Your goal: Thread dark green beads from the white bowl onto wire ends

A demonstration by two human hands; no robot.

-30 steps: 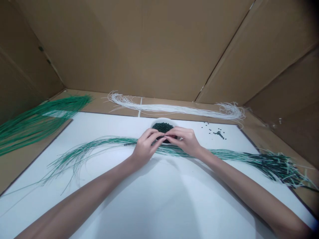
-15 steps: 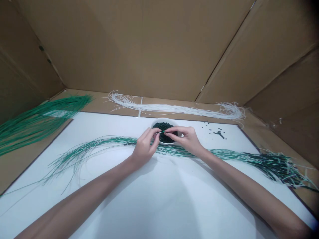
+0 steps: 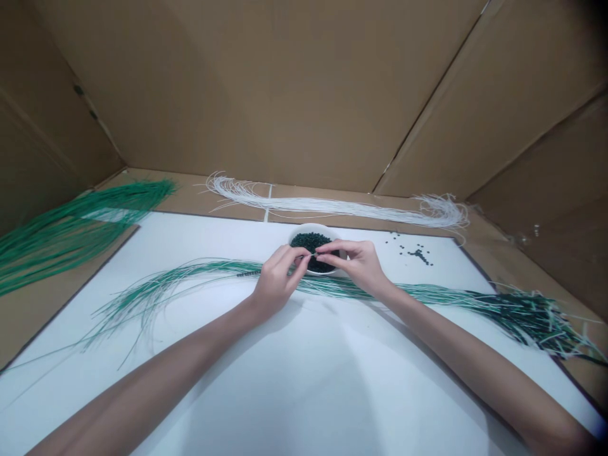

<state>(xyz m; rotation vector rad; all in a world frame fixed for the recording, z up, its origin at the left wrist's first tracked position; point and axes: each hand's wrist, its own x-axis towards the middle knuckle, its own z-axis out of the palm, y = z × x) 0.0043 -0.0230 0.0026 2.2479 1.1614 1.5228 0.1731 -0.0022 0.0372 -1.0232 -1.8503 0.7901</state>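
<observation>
Closest to my camera, a flat white board with a dark edge [image 3: 294,380] spreads toward me from the white round bowl [image 3: 313,228], and both bare forearms cross it.

I have the left hand [image 3: 270,278] at the bowl's near left, its thumb and forefinger pressed together on a thin pale cord [image 3: 312,254]. The right hand [image 3: 363,266] is at the bowl's near right. Its thumb and forefinger almost meet, fingertips just beside the left ones; on my feed I cannot tell whether they grip the cord's end or a bead. The bit of cord I can make out sits between the two hands, over the bowl's mouth.

Left of the bowl, by the left wrist, lies a straight row of small dark beads [image 3: 247,274]. A long bundle of green and white cords [image 3: 332,288] runs sideways on the near side of the bowl, fanned out to its left and thick with dark beaded ends to its far right.

The bowl holds a heap of dark green beads [image 3: 310,240]. Loose dark beads [image 3: 418,254] are scattered right of it. Well left of the bowl is a bright green bundle of strands [image 3: 85,231]; beyond the bowl, a white bundle of cords [image 3: 327,205], then plain brown panels [image 3: 266,82].
</observation>
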